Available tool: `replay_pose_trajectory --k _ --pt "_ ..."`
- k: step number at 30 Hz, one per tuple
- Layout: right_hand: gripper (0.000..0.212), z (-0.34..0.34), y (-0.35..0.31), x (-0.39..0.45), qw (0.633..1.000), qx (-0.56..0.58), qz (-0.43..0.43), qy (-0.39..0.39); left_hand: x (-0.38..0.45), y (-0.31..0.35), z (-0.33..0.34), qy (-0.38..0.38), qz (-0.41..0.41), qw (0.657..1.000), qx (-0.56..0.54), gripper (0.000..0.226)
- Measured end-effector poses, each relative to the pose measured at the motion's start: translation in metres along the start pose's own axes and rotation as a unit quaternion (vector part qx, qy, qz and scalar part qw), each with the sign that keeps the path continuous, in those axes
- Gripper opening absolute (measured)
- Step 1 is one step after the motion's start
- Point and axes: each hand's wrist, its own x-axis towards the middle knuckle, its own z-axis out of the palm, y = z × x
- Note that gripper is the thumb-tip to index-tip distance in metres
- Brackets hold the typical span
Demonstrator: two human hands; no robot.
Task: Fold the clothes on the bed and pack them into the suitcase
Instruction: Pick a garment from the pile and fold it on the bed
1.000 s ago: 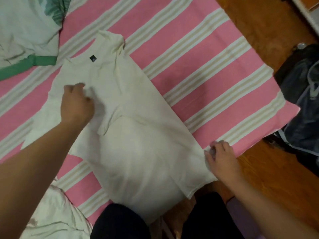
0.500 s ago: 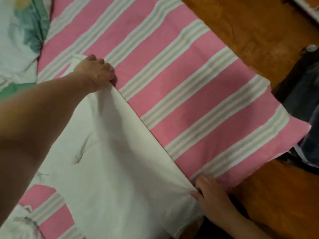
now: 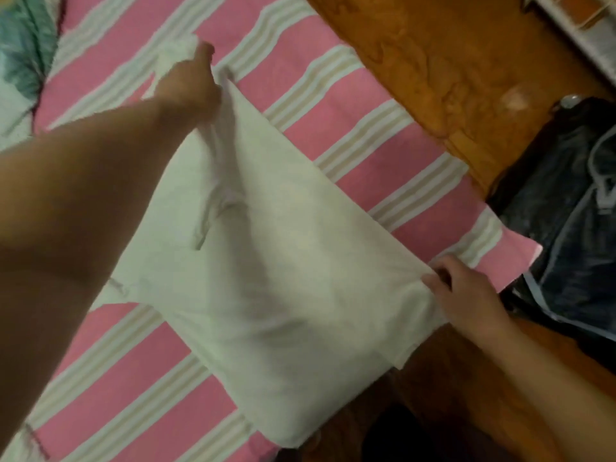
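Pink bed cover with white and tan stripes filling the middle, brown wood floor at 1 o'clock, white rack in the 2 o'clock corner, dim warm light

No text, label, brand, number or sign is being shown legibly anywhere in the view.
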Motion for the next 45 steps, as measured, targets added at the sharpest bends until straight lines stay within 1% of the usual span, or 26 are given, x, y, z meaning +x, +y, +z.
replay_pose_trajectory --k 1,2,3,5,7,9,12,15,16,18,20,21,22,23,25,26,28,30,32,35,37,39,40,41,43,45 --pt "0.003 -0.002 0.003 0.002 0.999 -0.027 0.008 0.031 -0.001 0.004 0.009 -0.039 0.005 0.998 -0.05 0.063" --pt "0.011 0.001 0.002 0.003 0.996 -0.056 0.01 0.076 -0.006 0.006 0.018 -0.052 0.015 0.995 -0.078 0.074" --pt "0.022 0.007 -0.002 0.002 0.989 -0.084 -0.003 0.12 -0.012 0.002 0.026 -0.037 0.021 0.995 -0.089 0.077" --pt "0.032 0.029 -0.028 -0.004 0.974 -0.111 -0.077 0.183 -0.026 -0.017 0.039 0.013 0.004 0.995 -0.095 0.069" --pt "0.031 0.057 -0.063 -0.004 0.968 -0.106 -0.171 0.151 -0.039 -0.042 0.045 0.04 -0.079 0.99 -0.106 0.06" --pt "0.033 0.082 -0.1 0.011 0.961 -0.095 -0.24 0.098 -0.045 -0.077 0.052 0.028 -0.173 0.981 -0.079 0.052" --pt "0.04 0.098 -0.149 0.04 0.96 -0.073 -0.266 0.047 -0.052 -0.125 0.062 -0.024 -0.24 0.969 -0.054 0.047" --pt "0.048 0.106 -0.182 0.06 0.949 -0.11 -0.294 0.006 -0.065 -0.142 0.072 -0.008 -0.312 0.945 -0.099 0.05" --pt "0.05 0.11 -0.191 0.064 0.942 -0.136 -0.306 -0.005 -0.068 -0.145 0.073 -0.004 -0.32 0.943 -0.086 0.048" --pt "0.053 0.118 -0.206 0.068 0.925 -0.191 -0.329 -0.021 -0.076 -0.153 0.07 -0.014 -0.311 0.947 -0.076 0.042" --pt "0.053 0.126 -0.221 0.073 0.913 -0.22 -0.343 -0.029 -0.081 -0.168 0.065 -0.04 -0.269 0.958 -0.089 0.03" --pt "0.052 0.129 -0.23 0.077 0.91 -0.223 -0.349 -0.026 -0.082 -0.176 0.066 -0.069 -0.243 0.962 -0.1 0.028" --pt "0.049 0.13 -0.24 0.083 0.911 -0.217 -0.352 -0.017 -0.086 -0.182 0.066 -0.1 -0.223 0.961 -0.126 0.032" --pt "0.046 0.13 -0.251 0.092 0.914 -0.205 -0.349 -0.006 -0.09 -0.187 0.068 -0.132 -0.208 0.963 -0.107 0.037" --pt "0.042 0.126 -0.277 0.116 0.919 -0.187 -0.346 0.017 -0.088 -0.189 0.063 -0.128 -0.241 0.955 -0.119 0.037" --pt "0.041 0.122 -0.291 0.13 0.919 -0.18 -0.35 0.03 -0.085 -0.188 0.058 -0.101 -0.242 0.959 -0.109 0.034" --pt "0.046 0.112 -0.322 0.16 0.914 -0.159 -0.369 0.058 -0.07 -0.185 0.054 -0.038 -0.216 0.968 -0.119 0.029" --pt "0.057 0.1 -0.356 0.191 0.902 -0.168 -0.393 0.067 -0.056 -0.183 0.056 -0.053 -0.174 0.965 -0.191 0.032" --pt "0.063 0.087 -0.393 0.223 0.894 -0.199 -0.397 0.054 -0.051 -0.185 0.061 -0.083 -0.162 0.938 -0.296 0.035" --pt "0.066 0.075 -0.443 0.265 0.884 -0.248 -0.396 0.011 -0.051 -0.203 0.079 -0.073 -0.165 0.881 -0.438 0.029" --pt "0.057 0.07 -0.469 0.285 0.869 -0.304 -0.39 -0.029 -0.05 -0.212 0.085 -0.09 -0.157 0.856 -0.483 0.035" --pt "0.032 0.067 -0.489 0.298 0.838 -0.392 -0.375 -0.056 -0.047 -0.215 0.089 -0.093 -0.159 0.84 -0.511 0.037" --pt "0.023 0.068 -0.496 0.303 0.823 -0.424 -0.376 -0.05 -0.046 -0.215 0.092 -0.088 -0.165 0.827 -0.531 0.037" --pt "0.023 0.069 -0.5 0.309 0.811 -0.444 -0.38 -0.033 -0.044 -0.215 0.094 -0.082 -0.171 0.812 -0.552 0.035" --pt "0.027 0.077 -0.501 0.318 0.816 -0.444 -0.37 0.017 -0.043 -0.215 0.098 -0.067 -0.177 0.798 -0.573 0.03" --pt "0.031 0.096 -0.492 0.313 0.828 -0.406 -0.374 0.101 -0.041 -0.215 0.1 -0.057 -0.181 0.799 -0.571 0.029"
